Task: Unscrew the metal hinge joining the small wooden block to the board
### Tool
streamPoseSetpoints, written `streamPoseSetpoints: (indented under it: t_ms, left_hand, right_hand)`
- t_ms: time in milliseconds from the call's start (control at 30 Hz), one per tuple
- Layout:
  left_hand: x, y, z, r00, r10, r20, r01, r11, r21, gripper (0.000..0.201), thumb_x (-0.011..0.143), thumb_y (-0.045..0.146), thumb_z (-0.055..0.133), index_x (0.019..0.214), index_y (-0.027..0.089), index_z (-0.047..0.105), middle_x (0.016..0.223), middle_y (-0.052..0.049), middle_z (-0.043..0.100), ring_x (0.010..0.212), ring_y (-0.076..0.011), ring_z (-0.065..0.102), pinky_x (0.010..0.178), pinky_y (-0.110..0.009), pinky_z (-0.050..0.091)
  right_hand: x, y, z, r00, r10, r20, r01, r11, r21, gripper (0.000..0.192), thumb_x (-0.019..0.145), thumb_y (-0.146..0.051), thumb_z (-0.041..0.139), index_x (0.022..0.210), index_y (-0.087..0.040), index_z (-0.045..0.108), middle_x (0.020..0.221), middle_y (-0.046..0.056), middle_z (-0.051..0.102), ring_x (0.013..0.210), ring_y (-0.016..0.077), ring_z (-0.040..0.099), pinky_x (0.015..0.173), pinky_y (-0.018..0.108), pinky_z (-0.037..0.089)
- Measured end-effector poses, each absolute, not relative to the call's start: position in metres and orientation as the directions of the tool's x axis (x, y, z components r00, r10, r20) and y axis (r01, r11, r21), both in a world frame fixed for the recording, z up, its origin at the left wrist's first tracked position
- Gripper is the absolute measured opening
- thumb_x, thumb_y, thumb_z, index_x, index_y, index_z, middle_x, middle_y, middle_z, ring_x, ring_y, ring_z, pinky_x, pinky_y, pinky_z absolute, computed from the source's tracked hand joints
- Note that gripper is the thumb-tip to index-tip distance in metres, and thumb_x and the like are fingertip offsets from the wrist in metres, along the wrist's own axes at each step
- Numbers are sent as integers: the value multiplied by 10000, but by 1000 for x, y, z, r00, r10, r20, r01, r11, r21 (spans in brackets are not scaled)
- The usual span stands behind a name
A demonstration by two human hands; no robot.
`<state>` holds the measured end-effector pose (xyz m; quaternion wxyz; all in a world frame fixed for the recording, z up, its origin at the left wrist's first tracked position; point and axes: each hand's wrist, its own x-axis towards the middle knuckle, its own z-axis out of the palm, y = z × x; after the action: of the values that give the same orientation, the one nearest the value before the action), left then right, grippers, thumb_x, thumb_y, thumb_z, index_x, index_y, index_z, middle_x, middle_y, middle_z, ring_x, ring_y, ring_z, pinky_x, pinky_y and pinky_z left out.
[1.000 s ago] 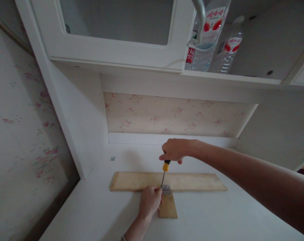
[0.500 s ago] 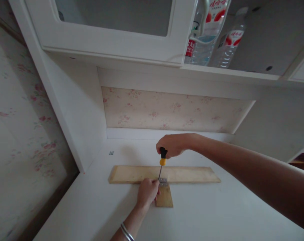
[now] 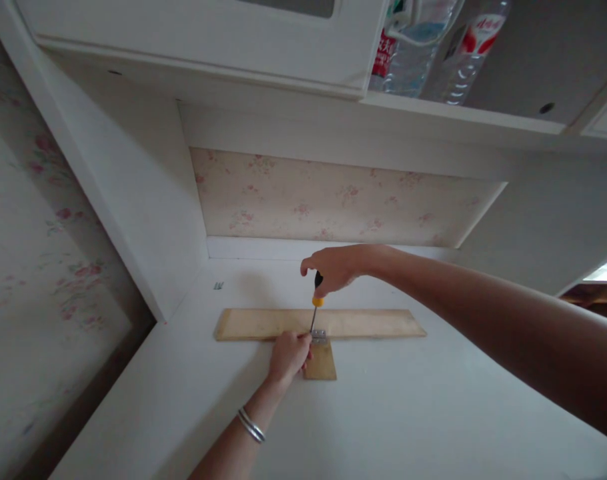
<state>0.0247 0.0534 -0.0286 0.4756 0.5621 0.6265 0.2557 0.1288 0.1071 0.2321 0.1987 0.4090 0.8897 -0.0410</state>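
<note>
My right hand (image 3: 337, 268) is wrapped around the black and yellow handle of a screwdriver (image 3: 317, 301), its forefinger lifted off the top. The thin shaft points down, slightly tilted, to the left edge of a small metal hinge (image 3: 318, 336). That hinge lies across the joint between a long pale wooden board (image 3: 368, 324) and a short wooden piece (image 3: 321, 363). At the screwdriver's tip, my left hand (image 3: 287, 357) is closed in a pinch, its other fingers beside the short piece. Whatever small thing it pinches is hidden.
The boards lie on a white surface (image 3: 413, 407). Overhead, a white cabinet (image 3: 208, 63) has an open bay with plastic bottles (image 3: 476, 50). A white side panel (image 3: 118, 173) rises at the left, and floral wallpaper (image 3: 328, 197) shows at the back.
My right-hand fingers have loosened, with the forefinger lifting from the screwdriver handle. The tip stays at the hinge and my left hand keeps its pinch. The view has shifted, so everything appears higher.
</note>
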Motion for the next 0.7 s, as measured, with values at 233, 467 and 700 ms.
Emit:
streamPoseSetpoints:
  t_ms: [233, 467, 700]
  left_hand:
    - [25, 50, -21, 92, 941, -325, 441, 254, 861, 348, 796, 360, 431, 732, 112, 667, 614, -45, 659, 381, -85, 502, 355, -187, 317]
    - [23, 49, -16, 103, 931, -350, 437, 274, 857, 329, 791, 342, 436, 761, 110, 666, 649, -54, 678, 391, -84, 511, 369, -186, 333]
    - [25, 48, -16, 99, 936, -338, 429, 266, 863, 345, 805, 346, 430, 761, 97, 665, 625, -54, 667, 382, -77, 491, 376, -188, 331]
  right_hand:
    - [132, 105, 237, -542, 682, -490, 737, 666, 113, 311, 734, -284, 614, 1010, -152, 667, 909, 81, 706, 795, 199, 640, 621, 264, 397]
    - [133, 105, 233, -377, 769, -516, 855, 503, 126, 478, 830, -506, 475, 976, -91, 665, 708, 99, 683, 636, 200, 635, 616, 306, 412]
    - [137, 104, 229, -668, 651, -362, 695, 719, 9, 498, 700, -326, 674, 1171, -190, 585, 1025, 80, 680, 853, 198, 625, 701, 275, 403]
